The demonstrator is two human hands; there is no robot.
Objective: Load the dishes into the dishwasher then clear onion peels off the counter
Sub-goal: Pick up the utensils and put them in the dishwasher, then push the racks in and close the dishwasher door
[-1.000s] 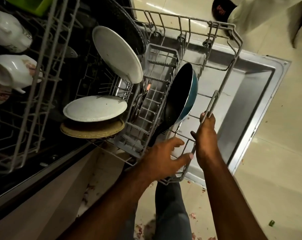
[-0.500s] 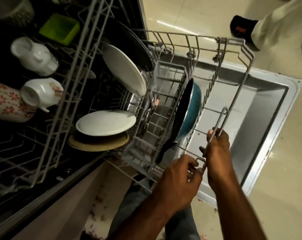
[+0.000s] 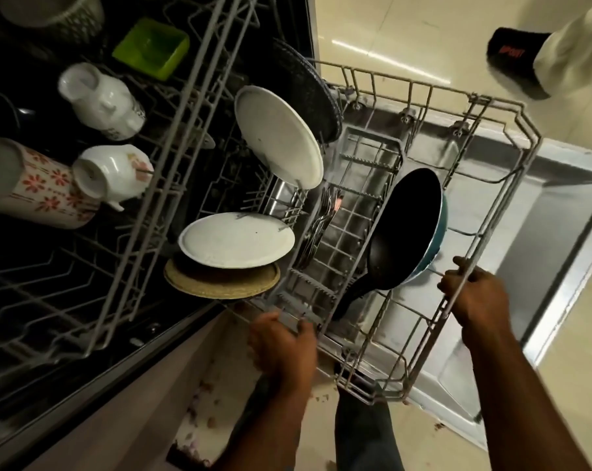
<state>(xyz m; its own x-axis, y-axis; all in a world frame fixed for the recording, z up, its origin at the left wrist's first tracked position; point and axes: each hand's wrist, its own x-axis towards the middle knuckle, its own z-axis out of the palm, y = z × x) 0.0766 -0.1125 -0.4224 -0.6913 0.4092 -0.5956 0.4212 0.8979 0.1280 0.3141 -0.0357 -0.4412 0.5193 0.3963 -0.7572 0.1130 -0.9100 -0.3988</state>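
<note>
Head view, landmark: lower rack (image 3: 471,253), drawn out over the open dishwasher door (image 3: 559,232).

- Right hand (image 3: 474,294): fingers curled round the front rail of the lower rack, gripping it.
- Left hand (image 3: 281,345): at the rack's near corner, fingers bent toward the wire; whether it grips or only touches cannot be told.
- Teal pan (image 3: 413,229): on edge inside the rack, dark interior facing inward, handle pointing to the near corner.
- Cutlery basket (image 3: 342,226): mid-rack, beside the pan; forks stand in it.
- White plates (image 3: 277,137): two at the rack's inner end, one tilted up, one lying nearly flat over a tan plate (image 3: 219,283).
- Upper rack (image 3: 84,185): above and inward of the lower rack; holds white cups, a flowered mug and a green container.
- Onion peels (image 3: 202,413): scraps on the floor below the rack's near corner.

Status, judged: loading appears largely complete; sliding the rack in, closing the door and clearing the peels remain. The counter is out of view.
</note>
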